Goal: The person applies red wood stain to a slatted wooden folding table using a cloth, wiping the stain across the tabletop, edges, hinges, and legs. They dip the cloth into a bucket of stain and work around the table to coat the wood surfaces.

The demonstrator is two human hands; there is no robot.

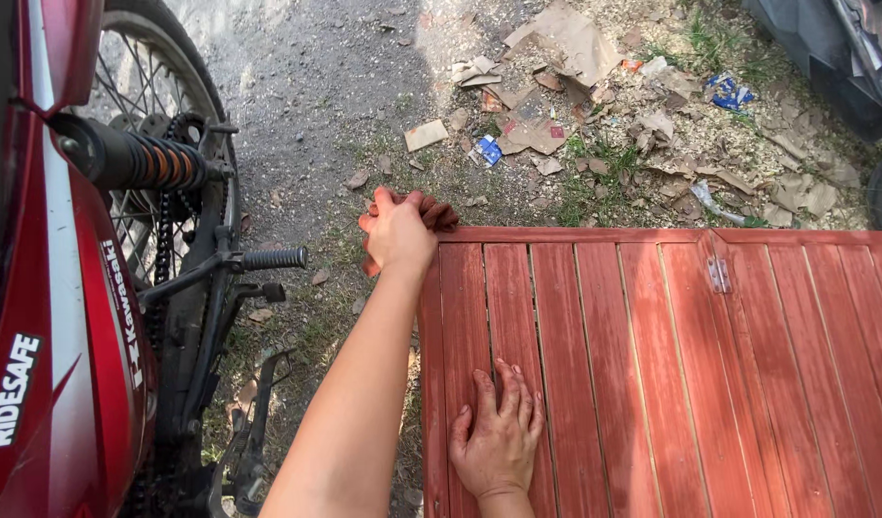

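A red-stained wooden slatted panel [652, 364] lies flat in front of me, filling the right half of the view. My left hand [399, 230] reaches out to its far left corner and is closed on a reddish-brown cloth [443, 213] pressed against the panel's edge. My right hand [498, 441] rests flat, palm down and fingers spread, on the near slats by the left side. It holds nothing.
A red motorcycle [67, 336] stands close on the left, its rear wheel [153, 96] and footpeg [273, 258] near the panel. A metal hinge [718, 274] sits on the panel. Cardboard scraps and litter [556, 58] cover the ground beyond. A dark vehicle [834, 48] is at the top right.
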